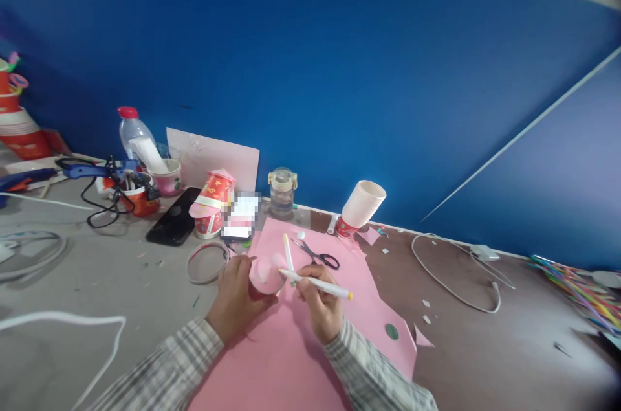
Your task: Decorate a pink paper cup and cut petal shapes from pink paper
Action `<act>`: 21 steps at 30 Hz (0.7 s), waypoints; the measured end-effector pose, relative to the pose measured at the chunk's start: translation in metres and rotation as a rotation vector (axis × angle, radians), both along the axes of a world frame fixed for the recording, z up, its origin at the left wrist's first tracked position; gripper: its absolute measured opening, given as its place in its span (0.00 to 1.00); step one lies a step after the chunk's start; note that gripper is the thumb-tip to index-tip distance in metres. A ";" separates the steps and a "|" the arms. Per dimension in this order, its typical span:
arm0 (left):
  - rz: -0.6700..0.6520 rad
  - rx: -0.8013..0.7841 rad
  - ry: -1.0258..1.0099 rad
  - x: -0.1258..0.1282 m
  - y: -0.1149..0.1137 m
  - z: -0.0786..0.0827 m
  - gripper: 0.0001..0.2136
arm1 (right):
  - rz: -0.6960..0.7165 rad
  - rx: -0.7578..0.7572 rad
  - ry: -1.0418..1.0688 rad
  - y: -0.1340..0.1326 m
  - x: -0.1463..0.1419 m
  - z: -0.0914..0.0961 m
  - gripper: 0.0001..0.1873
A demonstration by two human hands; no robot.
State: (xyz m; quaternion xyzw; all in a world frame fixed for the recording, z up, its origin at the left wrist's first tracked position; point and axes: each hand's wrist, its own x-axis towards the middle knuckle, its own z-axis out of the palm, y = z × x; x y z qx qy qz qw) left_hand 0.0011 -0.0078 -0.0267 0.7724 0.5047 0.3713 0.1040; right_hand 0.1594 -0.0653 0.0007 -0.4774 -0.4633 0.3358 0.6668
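Note:
My left hand [240, 293] is closed around a small round pink piece [266, 274]; whether it is a cup or a paper disc is hard to tell. A white marker [320, 283] with a yellow end is pinched in my right hand [321, 307], its tip at the right edge of the pink piece. Both hands are over a large sheet of pink paper [262, 366]. Just beyond them lie a second white marker [288, 252] and black-handled scissors [317, 257].
A stack of paper cups [361, 205] leans by the blue wall. At the left are a decorated red cup model [213, 200], a black phone [174, 218], a tape-like ring [208, 262] and a glue gun [92, 170]. White cables [453, 301] and paper scraps lie rightward.

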 end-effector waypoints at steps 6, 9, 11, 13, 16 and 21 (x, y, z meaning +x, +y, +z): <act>-0.017 0.005 0.000 -0.001 0.001 -0.003 0.31 | -0.012 -0.004 -0.019 0.000 -0.001 0.002 0.06; -0.021 -0.004 -0.001 -0.001 0.002 -0.002 0.31 | 0.007 -0.012 -0.036 0.001 0.000 0.001 0.07; -0.026 -0.010 -0.002 -0.001 0.002 -0.001 0.31 | 0.025 -0.016 -0.043 0.001 0.000 0.000 0.07; -0.030 -0.014 -0.008 -0.001 0.001 -0.001 0.30 | 0.036 -0.014 -0.042 0.001 0.000 -0.001 0.07; -0.034 -0.015 -0.018 -0.001 0.001 -0.001 0.30 | 0.030 -0.007 -0.032 0.001 0.000 -0.001 0.07; -0.036 -0.008 -0.037 -0.001 0.001 -0.001 0.30 | 0.031 -0.003 -0.025 0.001 -0.001 0.001 0.08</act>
